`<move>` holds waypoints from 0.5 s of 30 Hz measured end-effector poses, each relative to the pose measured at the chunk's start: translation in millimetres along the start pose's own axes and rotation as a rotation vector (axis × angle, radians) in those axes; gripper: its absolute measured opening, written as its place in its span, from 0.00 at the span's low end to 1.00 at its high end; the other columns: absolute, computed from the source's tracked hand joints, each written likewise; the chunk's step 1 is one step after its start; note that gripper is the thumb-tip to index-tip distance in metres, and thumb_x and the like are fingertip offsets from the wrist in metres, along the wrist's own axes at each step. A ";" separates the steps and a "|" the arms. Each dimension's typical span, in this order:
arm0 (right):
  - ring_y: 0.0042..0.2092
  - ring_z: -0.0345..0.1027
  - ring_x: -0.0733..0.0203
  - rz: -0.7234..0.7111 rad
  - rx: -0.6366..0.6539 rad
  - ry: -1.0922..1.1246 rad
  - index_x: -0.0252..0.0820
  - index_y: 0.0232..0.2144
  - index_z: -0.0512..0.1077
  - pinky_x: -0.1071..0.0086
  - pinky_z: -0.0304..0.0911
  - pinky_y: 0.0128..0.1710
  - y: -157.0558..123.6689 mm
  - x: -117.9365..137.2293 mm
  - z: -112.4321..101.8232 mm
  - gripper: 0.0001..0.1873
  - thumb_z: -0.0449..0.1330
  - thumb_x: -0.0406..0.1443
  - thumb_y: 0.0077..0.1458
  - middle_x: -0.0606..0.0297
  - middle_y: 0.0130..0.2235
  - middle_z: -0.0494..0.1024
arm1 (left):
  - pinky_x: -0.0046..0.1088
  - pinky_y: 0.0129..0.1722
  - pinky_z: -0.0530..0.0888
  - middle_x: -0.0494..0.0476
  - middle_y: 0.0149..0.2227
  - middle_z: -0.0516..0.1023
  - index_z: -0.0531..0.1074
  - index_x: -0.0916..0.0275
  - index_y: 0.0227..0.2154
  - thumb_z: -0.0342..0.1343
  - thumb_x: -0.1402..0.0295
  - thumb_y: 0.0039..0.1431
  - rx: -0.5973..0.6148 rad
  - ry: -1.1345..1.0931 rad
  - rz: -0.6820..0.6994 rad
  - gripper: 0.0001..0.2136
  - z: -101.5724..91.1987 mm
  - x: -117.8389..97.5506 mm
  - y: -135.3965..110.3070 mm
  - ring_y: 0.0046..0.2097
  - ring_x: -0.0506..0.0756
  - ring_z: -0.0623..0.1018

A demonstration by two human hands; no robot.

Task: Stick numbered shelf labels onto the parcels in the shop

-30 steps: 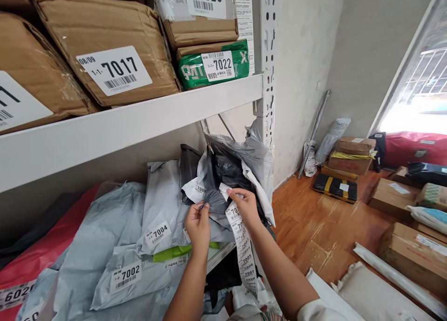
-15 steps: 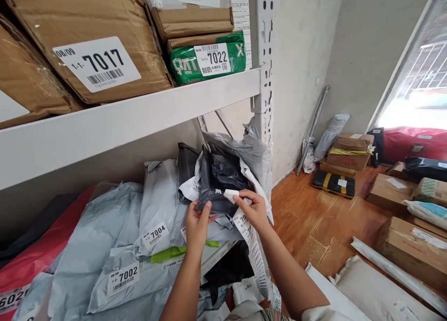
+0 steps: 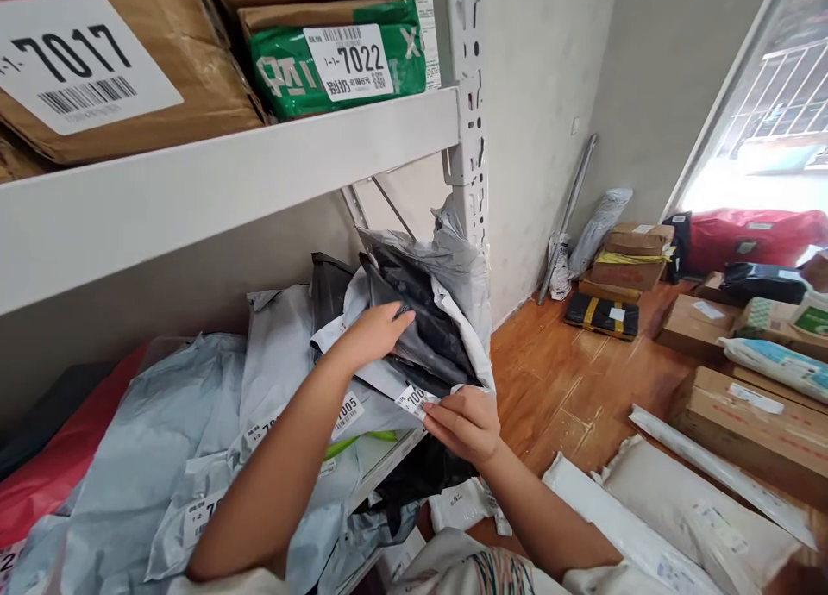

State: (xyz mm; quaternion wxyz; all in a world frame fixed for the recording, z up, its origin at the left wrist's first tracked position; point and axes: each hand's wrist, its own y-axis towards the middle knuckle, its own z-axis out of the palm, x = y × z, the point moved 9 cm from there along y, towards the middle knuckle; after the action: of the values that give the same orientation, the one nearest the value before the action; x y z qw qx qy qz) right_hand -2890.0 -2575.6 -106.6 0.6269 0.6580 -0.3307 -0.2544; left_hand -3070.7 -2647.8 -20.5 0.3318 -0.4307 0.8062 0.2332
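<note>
My left hand (image 3: pixel 380 332) grips the left edge of a black plastic mailing bag (image 3: pixel 446 332), thumb and a finger showing on its dark face. The bag leans among other mailers on the lower shelf. My right hand (image 3: pixel 467 422) is closed at the bag's lower right corner, pinching a white number label (image 3: pixel 411 400) that reads "700", its last digit covered by the fingers. The label lies against the bag's lower edge; whether it is stuck down I cannot tell. Left of the bag are grey mailers (image 3: pixel 278 345), one labelled "7005" (image 3: pixel 348 412).
Above runs a white shelf beam (image 3: pixel 259 190), bearing a carton marked 7017 (image 3: pixel 194 69) and a green parcel marked 7022 (image 3: pixel 278 95). A perforated upright post (image 3: pixel 471 147) stands at the right. Cartons (image 3: pixel 756 431) and long parcels (image 3: pixel 718 474) lie on the wooden floor (image 3: pixel 543 379).
My left hand has moved up to the bag's upper left. My right hand has moved lower with the label at its fingertips. The label strip that hung down no longer shows. The view has shifted.
</note>
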 end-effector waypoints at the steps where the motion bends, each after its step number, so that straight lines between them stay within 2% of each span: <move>1: 0.26 0.69 0.66 0.027 0.027 0.007 0.45 0.44 0.75 0.69 0.60 0.24 -0.4 1.1 3.3 0.17 0.67 0.33 0.51 0.67 0.28 0.78 | 0.27 0.28 0.75 0.53 0.28 0.77 0.73 0.61 0.26 0.61 0.60 0.52 0.068 -0.049 -0.011 0.10 7.5 -10.0 12.6 0.30 0.55 0.77; 4: 0.28 0.73 0.62 0.139 0.065 0.006 0.47 0.44 0.75 0.67 0.64 0.25 -2.7 -2.3 11.7 0.15 0.65 0.33 0.52 0.64 0.31 0.80 | 0.27 0.28 0.73 0.53 0.27 0.76 0.73 0.63 0.25 0.61 0.60 0.51 0.193 -0.142 0.013 0.10 25.9 -35.8 43.5 0.29 0.55 0.75; 7: 0.32 0.76 0.59 0.240 0.028 -0.011 0.47 0.44 0.75 0.66 0.69 0.29 -8.0 -14.7 16.9 0.14 0.63 0.32 0.54 0.61 0.35 0.81 | 0.28 0.32 0.72 0.53 0.26 0.75 0.73 0.63 0.23 0.59 0.57 0.53 0.284 -0.023 0.182 0.13 36.1 -52.3 54.3 0.30 0.55 0.74; 9: 0.37 0.77 0.58 0.329 0.020 0.006 0.47 0.44 0.75 0.65 0.72 0.33 -15.2 -28.1 22.5 0.13 0.61 0.33 0.55 0.59 0.38 0.81 | 0.30 0.39 0.73 0.55 0.32 0.77 0.76 0.62 0.28 0.59 0.58 0.53 0.406 0.147 0.315 0.12 43.2 -51.8 46.8 0.36 0.57 0.76; 11: 0.42 0.76 0.56 0.400 0.036 0.057 0.46 0.46 0.75 0.64 0.73 0.38 -23.9 -38.9 29.9 0.14 0.62 0.35 0.55 0.56 0.43 0.80 | 0.34 0.48 0.72 0.57 0.42 0.77 0.76 0.61 0.37 0.63 0.63 0.47 0.522 0.381 0.463 0.14 46.8 -43.6 32.0 0.45 0.61 0.76; 13: 0.46 0.75 0.54 0.432 0.060 0.118 0.45 0.48 0.73 0.64 0.73 0.40 -31.0 -43.8 36.6 0.18 0.63 0.38 0.54 0.54 0.48 0.78 | 0.41 0.59 0.64 0.61 0.51 0.74 0.73 0.61 0.44 0.65 0.71 0.41 0.568 0.654 0.634 0.22 45.1 -34.4 17.3 0.54 0.63 0.72; 15: 0.50 0.73 0.52 0.473 0.074 0.183 0.44 0.51 0.72 0.62 0.72 0.44 -35.5 -48.0 41.6 0.22 0.64 0.41 0.53 0.53 0.52 0.75 | 0.47 0.65 0.53 0.64 0.55 0.71 0.70 0.63 0.47 0.63 0.75 0.41 0.581 0.881 0.773 0.25 42.2 -27.1 7.8 0.60 0.65 0.66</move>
State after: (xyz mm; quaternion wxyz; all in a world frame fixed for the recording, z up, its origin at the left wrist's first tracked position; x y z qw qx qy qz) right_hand -2948.4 -2566.9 -149.2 0.6718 0.6051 -0.4263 -0.0277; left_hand -3052.2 -2601.1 -28.1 -0.0344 -0.0579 0.9937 -0.0900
